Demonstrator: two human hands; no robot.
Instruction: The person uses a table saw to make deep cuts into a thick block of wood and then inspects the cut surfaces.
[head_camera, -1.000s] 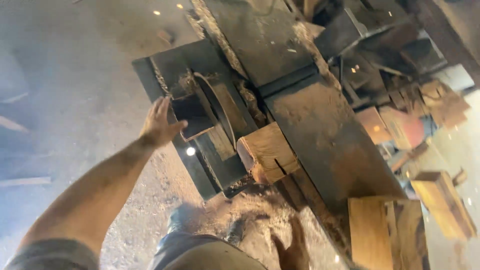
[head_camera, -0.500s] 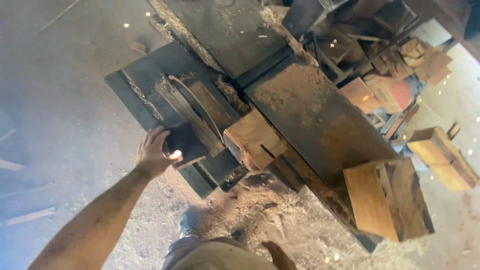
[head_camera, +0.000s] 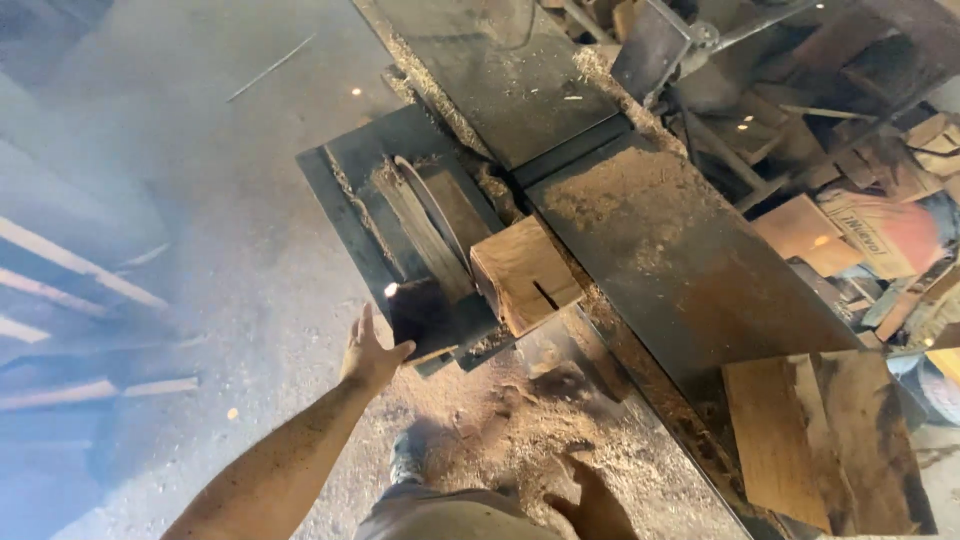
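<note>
My left hand (head_camera: 370, 355) reaches out to the near corner of a dark metal saw table (head_camera: 345, 175). Its fingers are spread and the thumb rests against a small dark block (head_camera: 420, 310) lying on that corner. A thin saw blade (head_camera: 432, 215) stands up from the table just beyond the block. To the right of the blade sits a pale wooden block (head_camera: 520, 272) with a slot cut into its end. My right hand (head_camera: 592, 500) hangs low at the bottom edge, over sawdust, with nothing visible in it.
A long metal machine bed (head_camera: 690, 270) dusted with sawdust runs diagonally to the right. Sawdust (head_camera: 520, 410) is heaped on the floor below the saw. A wooden board (head_camera: 800, 440) leans at the lower right, wood offcuts (head_camera: 810, 225) lie behind, planks (head_camera: 70, 275) at left.
My left hand went from spread fingers beside the dark block to resting against it at the table's near corner. The view has shifted, so the saw now sits further right.
</note>
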